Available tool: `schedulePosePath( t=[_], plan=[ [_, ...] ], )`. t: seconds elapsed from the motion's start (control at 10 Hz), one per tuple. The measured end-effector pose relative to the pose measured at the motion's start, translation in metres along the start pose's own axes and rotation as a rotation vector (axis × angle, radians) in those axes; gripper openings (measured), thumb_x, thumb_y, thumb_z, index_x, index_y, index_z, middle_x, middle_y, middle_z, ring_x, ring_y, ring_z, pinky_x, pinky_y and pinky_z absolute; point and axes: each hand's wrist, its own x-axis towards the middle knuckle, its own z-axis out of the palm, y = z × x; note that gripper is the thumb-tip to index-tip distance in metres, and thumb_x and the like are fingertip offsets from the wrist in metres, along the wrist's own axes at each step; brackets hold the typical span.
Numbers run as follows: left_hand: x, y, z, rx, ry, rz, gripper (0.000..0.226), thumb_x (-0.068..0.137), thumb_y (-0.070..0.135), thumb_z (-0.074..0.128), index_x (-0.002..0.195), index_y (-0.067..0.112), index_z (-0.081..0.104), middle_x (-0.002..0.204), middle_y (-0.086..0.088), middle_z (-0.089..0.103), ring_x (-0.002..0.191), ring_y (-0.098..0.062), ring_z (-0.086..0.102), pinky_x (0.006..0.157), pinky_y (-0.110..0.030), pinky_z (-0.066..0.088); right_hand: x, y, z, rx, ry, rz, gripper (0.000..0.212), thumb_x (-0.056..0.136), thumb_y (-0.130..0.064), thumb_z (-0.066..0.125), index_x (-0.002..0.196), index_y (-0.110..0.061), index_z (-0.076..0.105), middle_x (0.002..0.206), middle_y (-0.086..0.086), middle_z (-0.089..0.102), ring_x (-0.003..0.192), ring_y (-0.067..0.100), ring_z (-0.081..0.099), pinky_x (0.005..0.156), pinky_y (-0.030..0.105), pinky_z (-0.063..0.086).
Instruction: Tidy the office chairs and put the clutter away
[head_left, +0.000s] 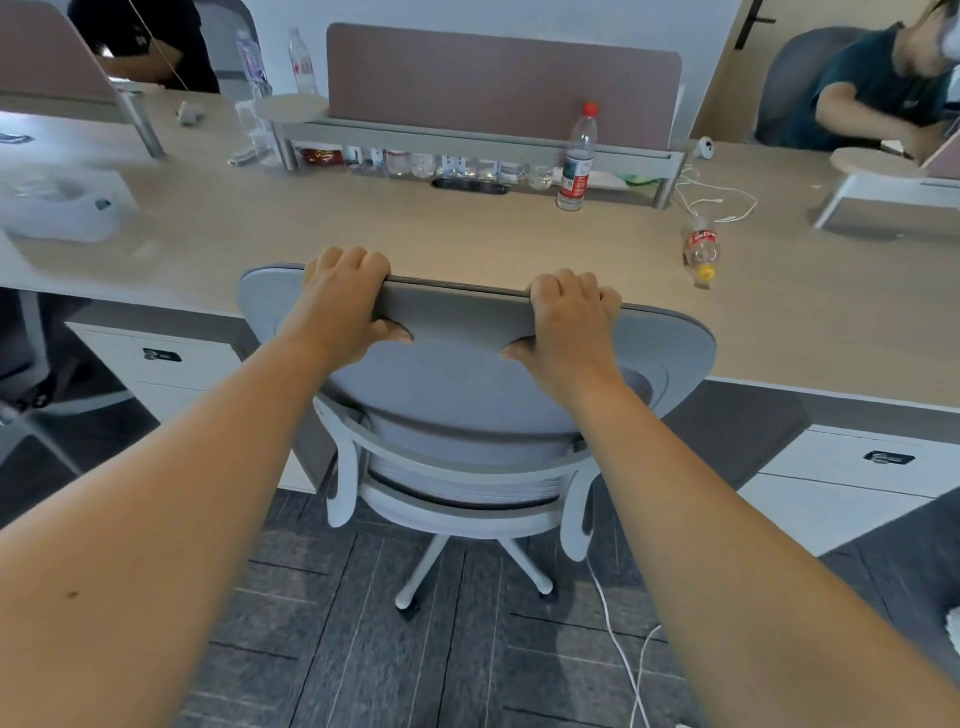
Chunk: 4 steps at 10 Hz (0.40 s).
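Note:
A grey office chair (457, 384) with a white frame stands in front of me, its back close against the front edge of the long beige desk (363, 234). My left hand (345, 296) grips the top edge of the chair back on the left. On the right of that edge my right hand (569, 322) grips it too, thumbs on my side. An upright water bottle (575, 161) with a red cap stands on the desk. An empty bottle (701, 249) with a yellow cap lies on its side to the right.
A pink divider panel (498, 78) with a shelf of small bottles runs along the desk's back. White drawer units (161, 364) (857, 473) flank the chair. White cables (623, 649) trail on the floor. People sit at the far left and far right. A white box (57, 208) rests on the left.

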Motion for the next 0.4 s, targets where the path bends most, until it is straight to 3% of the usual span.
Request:
schedulePosePath(
  t=[0.2,0.4],
  plan=[
    [0.008,-0.003,0.003,-0.047,0.019,0.041,0.054,0.074,0.034,0.074,0.109,0.000,0.052,0.113,-0.020,0.054,0.109,-0.036,0.043,0.099,-0.043,0.032,0.006,0.004,-0.001,-0.036,0.009,0.013,0.052,0.077,-0.032,0.071,0.115,-0.005,0.049,0.120,0.011,0.050,0.112,0.028,0.040,0.085,0.033,0.014],
    [-0.005,0.010,-0.003,0.017,0.023,0.024,0.062,0.078,0.037,0.069,0.126,0.006,0.043,0.128,-0.017,0.046,0.118,-0.035,0.039,0.104,-0.043,0.031,0.000,-0.007,-0.008,-0.084,-0.048,0.071,0.059,0.080,-0.034,0.067,0.127,-0.009,0.040,0.130,0.012,0.041,0.120,0.031,0.034,0.104,0.039,0.021]
  ],
)
